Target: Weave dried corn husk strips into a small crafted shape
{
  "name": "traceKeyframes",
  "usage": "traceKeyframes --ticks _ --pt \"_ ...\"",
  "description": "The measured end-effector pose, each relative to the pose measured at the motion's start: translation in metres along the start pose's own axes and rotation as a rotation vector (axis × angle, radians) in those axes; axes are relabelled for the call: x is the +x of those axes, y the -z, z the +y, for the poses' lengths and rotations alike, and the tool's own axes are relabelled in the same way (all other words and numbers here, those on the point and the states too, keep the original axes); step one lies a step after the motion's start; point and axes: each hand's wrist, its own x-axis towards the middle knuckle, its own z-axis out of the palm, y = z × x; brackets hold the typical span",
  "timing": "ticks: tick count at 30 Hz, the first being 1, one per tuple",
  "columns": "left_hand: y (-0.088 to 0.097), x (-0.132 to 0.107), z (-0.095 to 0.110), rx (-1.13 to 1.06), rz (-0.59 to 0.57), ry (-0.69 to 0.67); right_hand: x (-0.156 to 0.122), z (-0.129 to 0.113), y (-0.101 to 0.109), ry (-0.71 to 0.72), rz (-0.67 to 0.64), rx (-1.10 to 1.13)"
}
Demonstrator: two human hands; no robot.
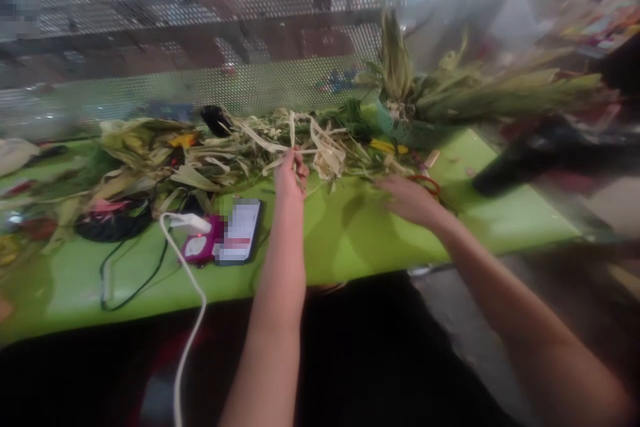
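Observation:
My left hand (291,170) is closed on a strip of dried corn husk (293,130) above the green table. Beside it hangs a pale, crumpled husk piece (329,159), shaped a little like a flower; whether it is joined to the held strip is unclear. My right hand (407,197) hovers over the table to the right, its fingers smeared by motion. Just past that hand lies a red-orange loop (426,184), too blurred to name.
Loose husks (200,170) cover the back of the green table (345,233). A phone (241,230) lies beside a purple power block (200,247) with a white cable. At back right, a teal basket (400,123) holds upright husks. A perforated metal screen (300,73) stands behind.

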Motion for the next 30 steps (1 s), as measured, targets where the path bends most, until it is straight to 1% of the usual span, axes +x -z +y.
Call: traceKeyframes --ticks 1,2,3,5,7,11,15,19,22,26,28,30 --pt "0.001 0.001 -0.001 0.008 -0.002 0.001 -0.01 0.005 -0.004 -0.008 0.111 0.025" --pt "0.001 0.002 -0.003 0.018 -0.004 0.001 -0.02 0.009 -0.008 -0.012 0.183 0.07" --pt "0.002 0.003 -0.004 0.029 -0.008 0.007 -0.03 0.012 -0.012 -0.011 0.22 0.123" --pt "0.004 0.005 -0.008 0.056 -0.03 0.03 -0.046 0.015 -0.021 -0.014 0.231 0.203" --pt "0.006 0.007 -0.012 0.084 -0.067 0.053 -0.055 0.016 -0.03 -0.029 0.223 0.231" --pt "0.007 0.006 -0.015 0.085 -0.102 0.047 -0.053 0.02 -0.038 -0.106 0.248 0.264" --pt "0.006 0.001 -0.014 0.095 -0.119 0.023 -0.048 0.024 -0.038 -0.138 0.253 0.298" --pt "0.008 -0.001 -0.016 0.221 -0.139 -0.012 -0.049 0.021 -0.036 -0.135 0.264 0.297" --pt "0.01 -0.003 -0.017 0.288 -0.134 -0.013 -0.049 0.018 -0.037 -0.137 0.272 0.278" --pt "0.009 -0.005 -0.017 0.227 -0.13 0.0 -0.047 0.022 -0.038 -0.143 0.278 0.293" --pt "0.01 -0.004 -0.016 0.209 -0.133 -0.01 -0.047 0.026 -0.036 -0.137 0.282 0.296" --pt "0.011 -0.003 -0.016 0.209 -0.149 -0.017 -0.051 0.024 -0.033 -0.123 0.288 0.285"
